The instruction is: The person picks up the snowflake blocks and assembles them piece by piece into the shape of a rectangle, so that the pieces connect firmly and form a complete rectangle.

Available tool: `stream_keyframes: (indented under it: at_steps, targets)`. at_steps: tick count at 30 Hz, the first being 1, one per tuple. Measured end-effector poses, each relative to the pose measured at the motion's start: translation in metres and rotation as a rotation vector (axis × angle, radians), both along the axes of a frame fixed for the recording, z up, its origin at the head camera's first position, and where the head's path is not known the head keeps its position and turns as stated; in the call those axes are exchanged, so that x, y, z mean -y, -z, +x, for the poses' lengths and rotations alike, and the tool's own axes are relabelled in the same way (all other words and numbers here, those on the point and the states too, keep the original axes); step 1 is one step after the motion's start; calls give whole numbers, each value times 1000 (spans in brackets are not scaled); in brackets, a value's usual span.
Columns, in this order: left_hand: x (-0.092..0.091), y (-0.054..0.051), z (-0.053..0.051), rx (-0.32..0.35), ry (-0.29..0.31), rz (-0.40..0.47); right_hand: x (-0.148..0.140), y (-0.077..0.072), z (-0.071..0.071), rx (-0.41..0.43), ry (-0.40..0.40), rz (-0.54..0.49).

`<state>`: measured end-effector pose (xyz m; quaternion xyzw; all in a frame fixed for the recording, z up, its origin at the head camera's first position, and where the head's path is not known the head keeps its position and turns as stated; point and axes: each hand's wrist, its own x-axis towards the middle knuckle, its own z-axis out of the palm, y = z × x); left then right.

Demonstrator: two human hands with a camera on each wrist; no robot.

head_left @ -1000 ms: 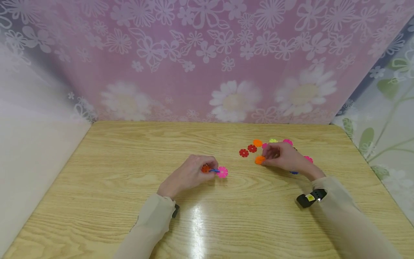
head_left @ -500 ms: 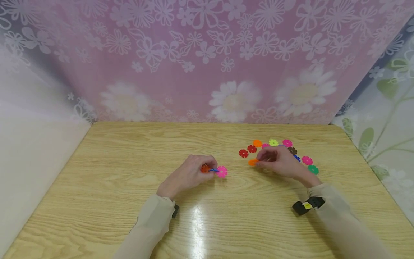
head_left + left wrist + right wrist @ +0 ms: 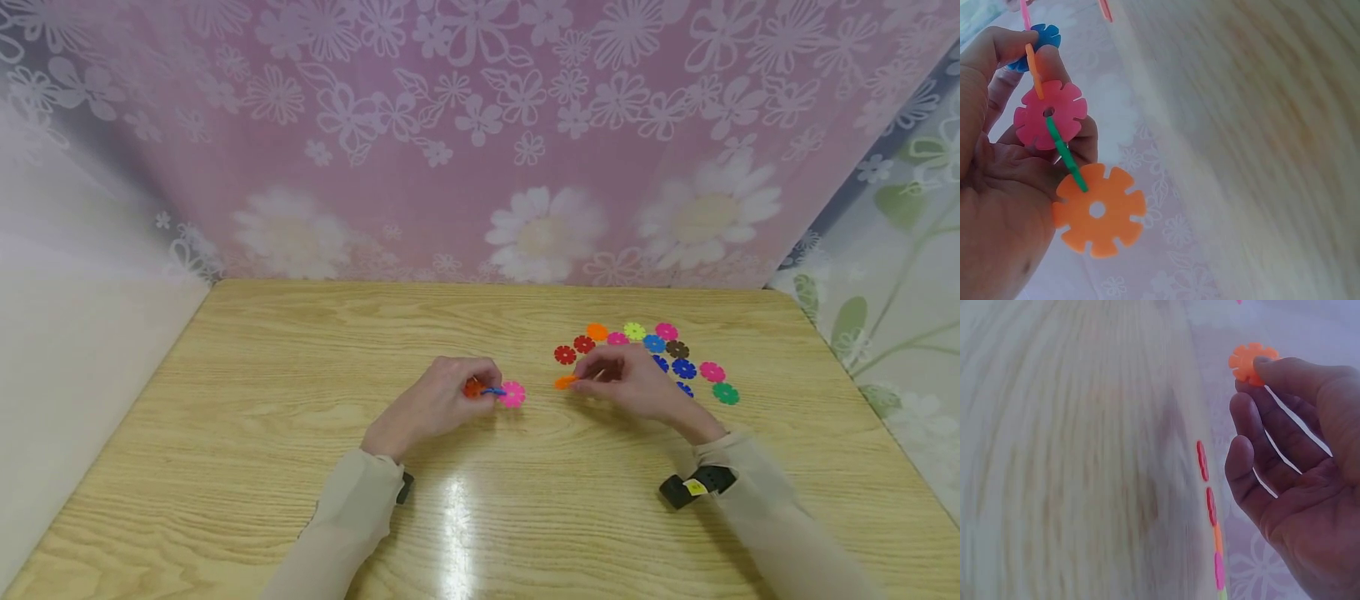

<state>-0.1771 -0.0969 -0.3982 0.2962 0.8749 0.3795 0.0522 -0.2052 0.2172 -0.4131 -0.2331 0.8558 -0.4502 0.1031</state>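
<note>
My left hand (image 3: 435, 404) pinches a chain of slotted snowflake discs between thumb and fingers, near its blue disc (image 3: 1049, 36). Down the palm side, the chain runs through a thin orange disc seen edge-on, a pink disc (image 3: 1067, 111), a green disc (image 3: 1066, 155) and a large-looking orange disc (image 3: 1119, 215). Beyond the fingertips, a bright pink disc (image 3: 513, 394) sticks out at the other end. Between thumb and index finger, my right hand (image 3: 633, 383) holds a single orange snowflake disc (image 3: 1244, 361), a short gap to the right of the chain's pink end.
Loose snowflake discs lie on the wooden table (image 3: 300, 350) behind and beside the right hand: red (image 3: 565, 356), yellow-green (image 3: 634, 331), brown (image 3: 677, 349), green (image 3: 725, 393), several blue and pink ones. A flowered pink cloth (image 3: 420, 200) stands behind the table's far edge.
My right hand has moved left and slightly toward me with the orange disc, uncovering several loose discs. The disc has tilted to near edge-on. My left hand has hardly moved.
</note>
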Motion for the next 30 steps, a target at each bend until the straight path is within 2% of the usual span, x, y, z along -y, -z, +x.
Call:
stream_keyframes:
  at_steps: [8,15,30]
  targets:
    - [0,0,0,-6,-4,9,16,-2,5,-76,-30,-23]
    - [0,-1,1,-16,-7,6,29,-7,11,-45,-29,-38]
    - [1,-1,1,-27,-4,13,43,-7,12,-68,-49,-59]
